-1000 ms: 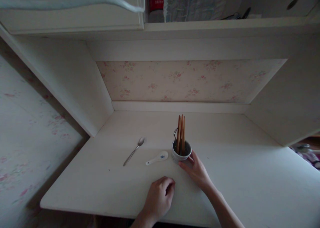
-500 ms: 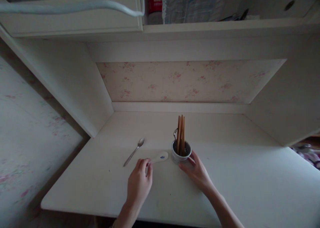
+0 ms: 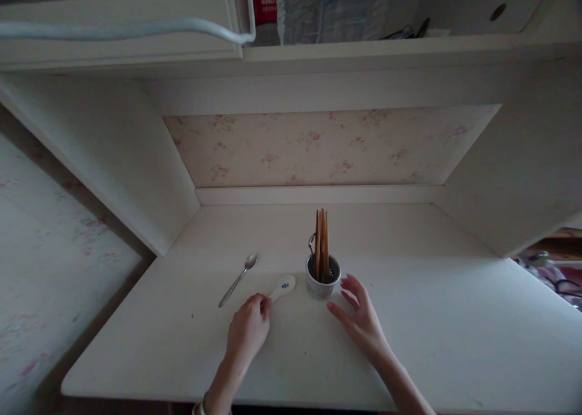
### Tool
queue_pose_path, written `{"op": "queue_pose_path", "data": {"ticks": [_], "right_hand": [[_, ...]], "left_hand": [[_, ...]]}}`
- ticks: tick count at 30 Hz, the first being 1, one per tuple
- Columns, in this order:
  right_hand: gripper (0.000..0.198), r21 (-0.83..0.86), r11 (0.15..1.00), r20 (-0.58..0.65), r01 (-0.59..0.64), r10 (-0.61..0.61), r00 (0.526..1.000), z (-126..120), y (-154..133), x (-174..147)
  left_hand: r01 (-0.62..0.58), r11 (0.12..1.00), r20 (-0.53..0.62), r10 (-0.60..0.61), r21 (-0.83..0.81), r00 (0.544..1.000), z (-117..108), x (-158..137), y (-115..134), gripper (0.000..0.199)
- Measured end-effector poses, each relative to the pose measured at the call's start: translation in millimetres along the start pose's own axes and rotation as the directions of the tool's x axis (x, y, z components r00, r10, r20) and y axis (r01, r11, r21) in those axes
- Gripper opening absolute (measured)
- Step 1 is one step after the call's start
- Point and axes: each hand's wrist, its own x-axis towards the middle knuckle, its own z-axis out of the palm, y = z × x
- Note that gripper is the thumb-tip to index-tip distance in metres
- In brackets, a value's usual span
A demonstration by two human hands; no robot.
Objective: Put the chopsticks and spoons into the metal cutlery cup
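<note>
My left hand (image 3: 250,327) pinches the handle end of a white ceramic soup spoon (image 3: 284,286) with a blue mark on its bowl; the fingers hide most of the handle. To the left of it, a metal teaspoon (image 3: 237,280) lies slantwise on the white desk. A small white cup (image 3: 321,288) stands upright right of the soup spoon. Several wooden chopsticks (image 3: 322,245) rise from it, along with a curved metal handle (image 3: 311,245) at its left rim. My right hand (image 3: 357,312) is just right of the cup, fingers apart and curved, holding nothing.
The white desk (image 3: 409,330) has side panels and a floral back wall (image 3: 291,151). Overhead is a shelf (image 3: 377,46) with a plastic-wrapped pack (image 3: 336,12) and a red package (image 3: 266,2). A cabinet door with a long pale handle (image 3: 127,30) hangs at the upper left.
My right hand has let go of the cup and drawn slightly away to its right. The soup spoon has turned a little, its bowl end now pointing farther away from me. The camera view has shifted slightly.
</note>
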Motion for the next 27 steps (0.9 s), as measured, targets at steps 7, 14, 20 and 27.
{"op": "queue_pose_path", "data": {"ticks": [7,14,20,27], "right_hand": [[0.034,-0.165,0.982,-0.201,-0.097,0.063,0.978,-5,-15,-16],[0.036,-0.074,0.986,0.121,-0.153,0.161,0.98,16,-60,-40],[0.037,0.011,0.967,0.224,-0.255,0.246,0.943,17,-72,-42],[0.043,0.054,0.942,0.107,-0.333,0.326,0.939,-3,-66,-41]], "left_hand": [[0.042,0.914,-0.03,-0.06,-0.403,0.998,-5,-10,-24,0.041],[0.133,0.636,0.163,-0.013,-0.76,0.987,13,-47,27,0.045],[0.188,0.51,0.247,0.051,-0.839,0.968,34,-60,74,0.047],[-0.012,0.617,0.145,0.204,-0.787,0.968,35,-57,93,0.04]]}}
